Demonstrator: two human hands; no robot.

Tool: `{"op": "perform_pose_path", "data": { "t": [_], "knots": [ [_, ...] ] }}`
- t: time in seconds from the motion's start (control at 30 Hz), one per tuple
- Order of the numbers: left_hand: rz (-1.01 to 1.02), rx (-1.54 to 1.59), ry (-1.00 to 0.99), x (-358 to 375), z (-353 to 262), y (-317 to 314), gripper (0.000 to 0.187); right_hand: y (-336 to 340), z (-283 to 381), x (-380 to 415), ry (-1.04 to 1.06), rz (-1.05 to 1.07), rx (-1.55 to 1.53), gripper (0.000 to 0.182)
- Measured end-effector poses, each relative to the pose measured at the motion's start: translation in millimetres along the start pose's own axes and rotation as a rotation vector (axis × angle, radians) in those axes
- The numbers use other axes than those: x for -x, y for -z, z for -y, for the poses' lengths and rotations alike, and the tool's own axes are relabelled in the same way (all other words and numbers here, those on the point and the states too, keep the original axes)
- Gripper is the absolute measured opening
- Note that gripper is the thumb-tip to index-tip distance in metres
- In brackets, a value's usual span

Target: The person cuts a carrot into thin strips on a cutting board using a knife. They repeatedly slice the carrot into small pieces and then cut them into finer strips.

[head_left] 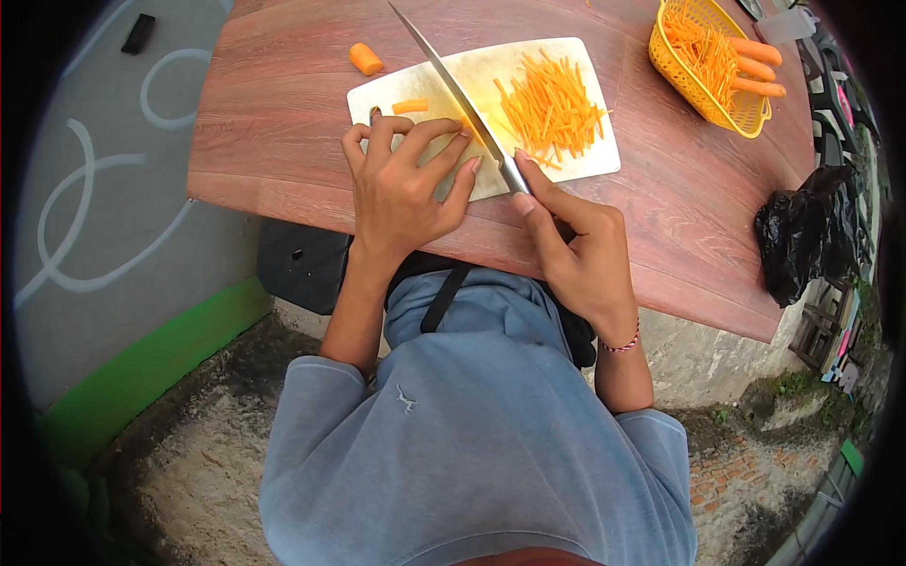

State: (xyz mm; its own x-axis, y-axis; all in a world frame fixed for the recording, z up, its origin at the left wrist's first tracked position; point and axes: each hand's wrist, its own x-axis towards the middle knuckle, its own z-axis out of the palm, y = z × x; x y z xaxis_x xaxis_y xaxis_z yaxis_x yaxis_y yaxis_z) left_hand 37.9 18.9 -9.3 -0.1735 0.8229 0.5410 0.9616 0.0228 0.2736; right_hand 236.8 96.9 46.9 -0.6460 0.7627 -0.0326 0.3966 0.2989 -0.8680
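A white cutting board lies near the table's front edge. On its right half is a pile of thin carrot strips. My right hand is wrapped round the handle of a long knife, whose blade slants up and left across the board. My left hand rests on the board left of the blade, its fingertips pressing a small carrot piece beside the knife, mostly hidden by the fingers. A flat carrot slice lies just above that hand.
A carrot chunk lies on the wooden table, beyond the board's left corner. At the back right, a yellow basket holds carrot strips and several whole carrots. A black plastic bag sits at the table's right edge.
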Motion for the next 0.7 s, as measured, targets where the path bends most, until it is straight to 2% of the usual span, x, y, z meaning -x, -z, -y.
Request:
{"op": "perform_pose_path", "data": {
  "t": [0.23, 0.63, 0.7],
  "knots": [
    [-0.031, 0.034, -0.017, 1.2, 2.6, -4.0, 0.024, -5.0, -6.1, 3.3, 0.04, -0.02, -0.011, 0.038],
    [-0.016, 0.022, -0.031, 0.8, 2.4, -3.5, 0.024, 1.0, 3.2, -12.0, -0.031, 0.058, 0.056, 0.035],
    [-0.006, 0.022, -0.023, -0.8, 1.4, -2.1, 0.023, -5.8, 0.8, -22.2, 0.147, -0.005, 0.088, 0.032]
  ]
}}
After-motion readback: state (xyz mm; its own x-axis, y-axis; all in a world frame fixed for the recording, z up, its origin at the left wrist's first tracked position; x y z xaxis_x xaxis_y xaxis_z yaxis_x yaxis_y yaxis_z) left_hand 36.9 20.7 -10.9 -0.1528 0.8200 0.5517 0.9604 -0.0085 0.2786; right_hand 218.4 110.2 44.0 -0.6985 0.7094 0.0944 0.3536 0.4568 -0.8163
